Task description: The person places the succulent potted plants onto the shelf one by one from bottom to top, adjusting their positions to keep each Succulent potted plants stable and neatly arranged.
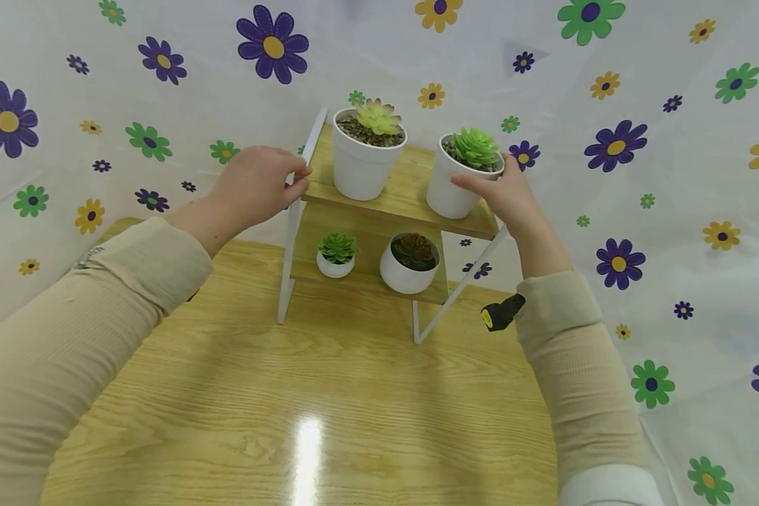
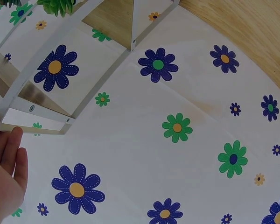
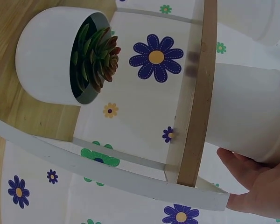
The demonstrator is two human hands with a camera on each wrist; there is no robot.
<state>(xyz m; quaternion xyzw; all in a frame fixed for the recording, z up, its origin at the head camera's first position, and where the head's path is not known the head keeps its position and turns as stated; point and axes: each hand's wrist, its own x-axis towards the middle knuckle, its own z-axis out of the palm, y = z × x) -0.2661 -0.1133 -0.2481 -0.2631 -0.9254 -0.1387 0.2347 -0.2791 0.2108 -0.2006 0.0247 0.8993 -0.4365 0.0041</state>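
Observation:
A two-tier plant shelf with wooden boards [image 1: 407, 179] and a white frame [image 1: 289, 260] stands ahead of me. At its upper left corner, my left hand [image 1: 256, 184] pinches the frame between thumb and fingers; the left wrist view shows fingers [image 2: 8, 151] against the corner. My right hand [image 1: 515, 197] grips a white potted succulent [image 1: 444, 188] with bright green leaves, at the right end of the top board. The thumb lies across the pot's front. To its left stands another white potted succulent [image 1: 363, 165], yellow-green with reddish tips. Both top pots stand upright or nearly so.
On the lower board sit a small round pot with a green succulent [image 1: 337, 249] and a larger round pot with a reddish-brown succulent [image 1: 410, 274]. Beneath is a wood-grain tabletop [image 1: 354, 379]. A flower-print cloth [image 1: 683, 211] hangs behind and at the sides.

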